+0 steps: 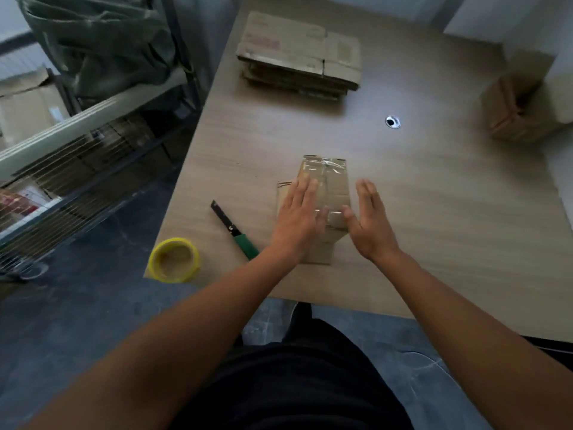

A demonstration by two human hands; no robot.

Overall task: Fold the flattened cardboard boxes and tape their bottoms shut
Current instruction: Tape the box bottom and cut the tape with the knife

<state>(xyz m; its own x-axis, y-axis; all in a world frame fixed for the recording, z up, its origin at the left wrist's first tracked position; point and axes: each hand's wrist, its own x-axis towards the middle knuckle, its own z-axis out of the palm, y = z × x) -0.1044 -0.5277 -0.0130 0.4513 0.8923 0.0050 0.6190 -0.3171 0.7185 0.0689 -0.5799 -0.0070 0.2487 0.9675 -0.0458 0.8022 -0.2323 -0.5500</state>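
Step in hand: sealing the bottom. One box point(333, 184) sits bottom-up near the desk's point(434, 212) front edge, with a clear tape strip point(324, 166) along its seam and over the far edge.

The left hand point(299, 218) rests flat on the box, fingers point(305, 190) straight and gripping nothing. The right hand point(369, 225) stands at 3 o'clock of the box, palm towards it and fingers point(367, 193) straight. Its thumb appears to press the near end of the strip.

Judgement: the strip is laid and is being smoothed down. The next move calls for turning the box upright, setting it aside and drawing a fresh flat.

Supplies:
- A stack point(297, 54) of flattened boxes lies at 12 o'clock.
- A yellow roll point(174, 259) lies at 8 o'clock, on the desk corner.
- A green-handled knife point(234, 229) lies between the roll and the box.

Containers: the box interior is hidden. The folded boxes point(521, 100) at 2 o'clock are blurred, so their contents cannot be told.
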